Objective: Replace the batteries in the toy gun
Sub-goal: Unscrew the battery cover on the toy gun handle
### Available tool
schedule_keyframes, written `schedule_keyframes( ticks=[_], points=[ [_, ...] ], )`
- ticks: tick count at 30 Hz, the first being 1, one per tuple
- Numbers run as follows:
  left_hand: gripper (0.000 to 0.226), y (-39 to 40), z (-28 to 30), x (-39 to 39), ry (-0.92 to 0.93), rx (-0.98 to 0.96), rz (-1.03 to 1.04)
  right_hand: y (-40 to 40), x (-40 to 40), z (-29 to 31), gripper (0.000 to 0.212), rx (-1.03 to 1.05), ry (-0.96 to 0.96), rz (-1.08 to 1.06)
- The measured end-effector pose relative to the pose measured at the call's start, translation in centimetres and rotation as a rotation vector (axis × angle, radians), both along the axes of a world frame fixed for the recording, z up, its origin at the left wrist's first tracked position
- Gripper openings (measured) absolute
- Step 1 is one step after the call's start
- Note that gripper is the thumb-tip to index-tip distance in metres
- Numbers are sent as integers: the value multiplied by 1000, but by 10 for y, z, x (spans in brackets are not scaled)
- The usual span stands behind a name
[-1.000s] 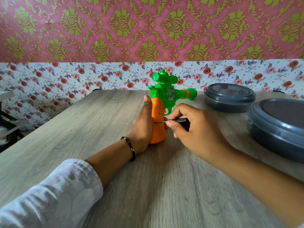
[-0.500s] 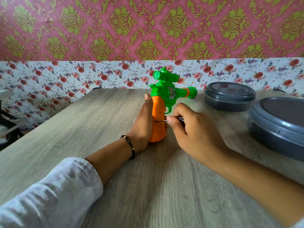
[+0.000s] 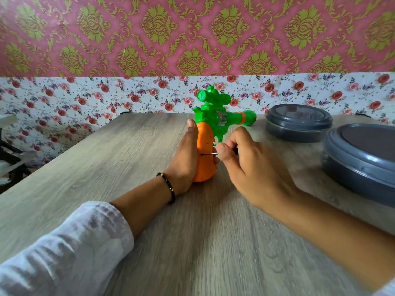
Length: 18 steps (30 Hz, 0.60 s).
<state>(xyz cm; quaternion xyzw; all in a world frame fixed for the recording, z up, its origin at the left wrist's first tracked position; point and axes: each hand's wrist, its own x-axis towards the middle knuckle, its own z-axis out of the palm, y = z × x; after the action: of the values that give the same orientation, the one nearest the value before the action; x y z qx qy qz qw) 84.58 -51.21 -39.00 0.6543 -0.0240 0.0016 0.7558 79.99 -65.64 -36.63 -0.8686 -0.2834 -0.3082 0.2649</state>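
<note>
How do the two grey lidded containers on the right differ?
The far container sits whole in view near the wall; the near container is cut off by the right edge. The far one looks smaller, the near one larger. The far one lies beside the toy gun barrel. Both are round, dark grey, lids on.

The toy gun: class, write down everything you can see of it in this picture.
The toy gun looks like glossy plastic: an orange, carrot-shaped grip below, a bright green body with a scope on top, and a green barrel with an orange band pointing right. It stands upright, grip base on the wooden table. The left hand wraps the grip from the left. The right hand holds a thin screwdriver, its metal tip against the grip's side.
</note>
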Motion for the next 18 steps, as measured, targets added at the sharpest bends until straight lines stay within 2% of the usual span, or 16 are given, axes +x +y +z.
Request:
schedule_keyframes(
  ticks=[3, 6, 9, 18],
  points=[
    [90, 1, 0, 1, -9, -3, -12, -3, -1, 2, 29, -120, -52, -88],
    [90, 1, -1, 2, -9, 5, -15, -2, 0, 2, 19, -83, -35, -12],
    [88, 2, -2, 3, -11, -4, -17, -1, 2, 2, 19, -68, 17, 82],
    [79, 2, -3, 4, -53, -19, 6, 2, -2, 6, 9, -33, 110, 193]
  ],
)
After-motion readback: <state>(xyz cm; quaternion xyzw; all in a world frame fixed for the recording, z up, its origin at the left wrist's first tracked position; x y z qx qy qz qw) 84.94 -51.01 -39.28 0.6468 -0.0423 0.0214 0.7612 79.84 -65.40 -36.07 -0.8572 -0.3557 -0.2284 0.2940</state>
